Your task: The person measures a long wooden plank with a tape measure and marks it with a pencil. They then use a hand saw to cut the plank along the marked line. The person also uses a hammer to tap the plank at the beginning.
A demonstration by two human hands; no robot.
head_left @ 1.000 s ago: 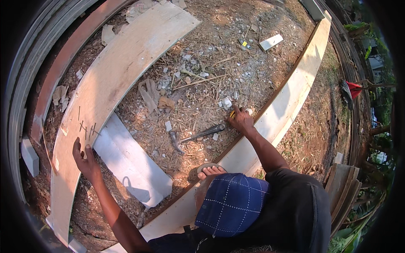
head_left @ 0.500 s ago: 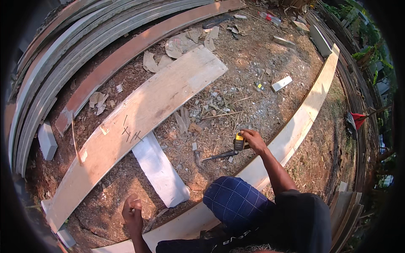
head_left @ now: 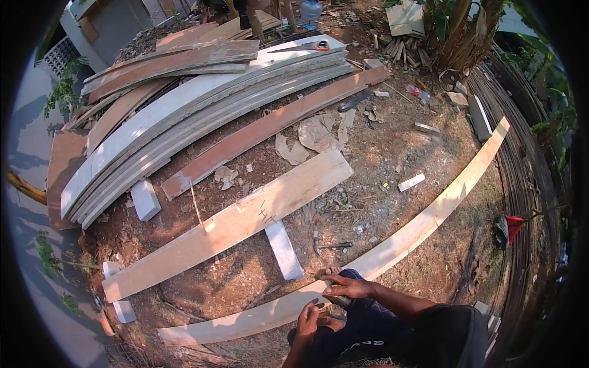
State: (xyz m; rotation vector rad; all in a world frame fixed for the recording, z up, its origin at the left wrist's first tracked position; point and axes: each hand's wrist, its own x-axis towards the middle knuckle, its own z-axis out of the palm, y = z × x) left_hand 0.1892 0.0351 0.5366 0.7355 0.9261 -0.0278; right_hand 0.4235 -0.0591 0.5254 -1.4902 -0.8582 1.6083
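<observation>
Both hands have come together in front of the person's lap since a moment ago: the left hand [head_left: 308,320], which was out on the dirt near the white plank half a second back, now sits just below the right hand [head_left: 345,286], fingers half curled and nearly touching it. The right hand has drawn in from the ground, where it was reaching by the hammer, and is closed over a small dark object [head_left: 336,300] with a hint of yellow, too hidden to name; this may be the small yellow-and-black item it picked up out there. The object lies between the two hands, directly above the long pale curved wooden plank [head_left: 392,245] that passes under them. Just beyond the right hand, on the dirt, lies the dark metal claw hammer [head_left: 328,246], apart from both hands, and to its left the short white board [head_left: 284,250]. Further out is the wide pale plank with pencil marks [head_left: 245,218]. The work seems to have shifted from reaching over the ground to handling something held close.
</observation>
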